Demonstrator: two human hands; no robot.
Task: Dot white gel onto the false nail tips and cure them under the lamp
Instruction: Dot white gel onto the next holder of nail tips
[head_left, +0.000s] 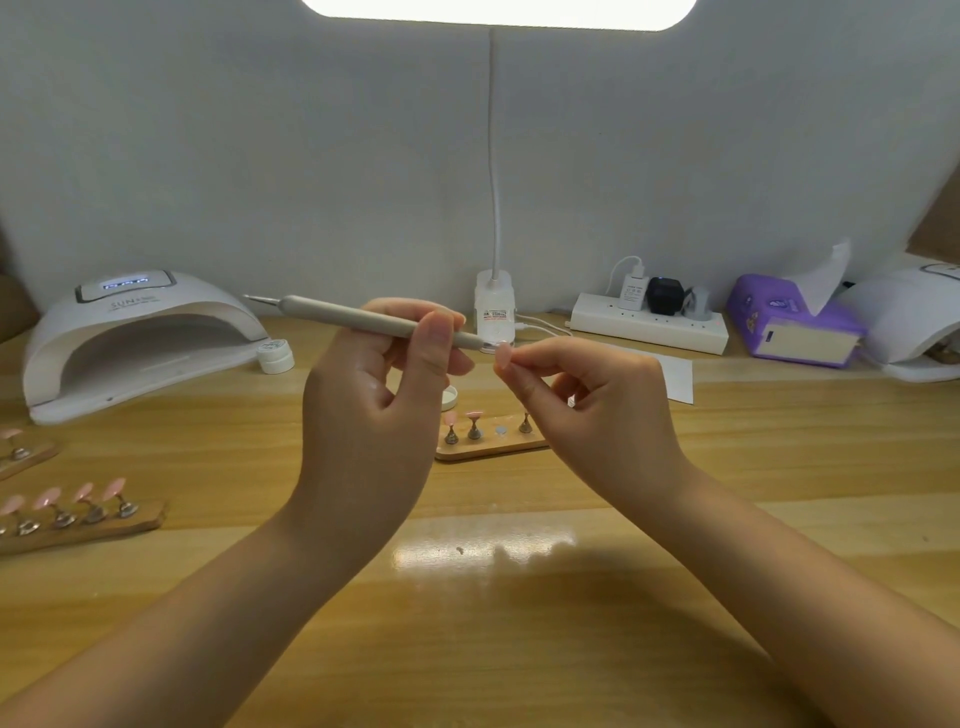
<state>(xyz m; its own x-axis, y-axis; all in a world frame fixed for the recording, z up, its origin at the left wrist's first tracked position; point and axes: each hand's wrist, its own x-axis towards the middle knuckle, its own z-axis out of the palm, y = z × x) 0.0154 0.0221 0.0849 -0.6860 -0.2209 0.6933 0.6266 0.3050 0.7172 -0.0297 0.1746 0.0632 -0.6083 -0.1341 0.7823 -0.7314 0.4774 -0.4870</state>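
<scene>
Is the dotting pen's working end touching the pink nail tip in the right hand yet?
Cannot tell. In the head view the dotting pen ends right at the nail tip pinched by the right hand, but its point is hidden there.

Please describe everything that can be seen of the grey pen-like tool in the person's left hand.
The dotting tool is a slim, matte grey rod that looks like plastic or coated metal. It lies almost level, above the table, its left end a little higher. That end narrows to a thin metal point aimed toward the curing lamp. The left hand pinches it near its right end. That end reaches the pink nail tip held by the right hand; contact cannot be confirmed.
</scene>
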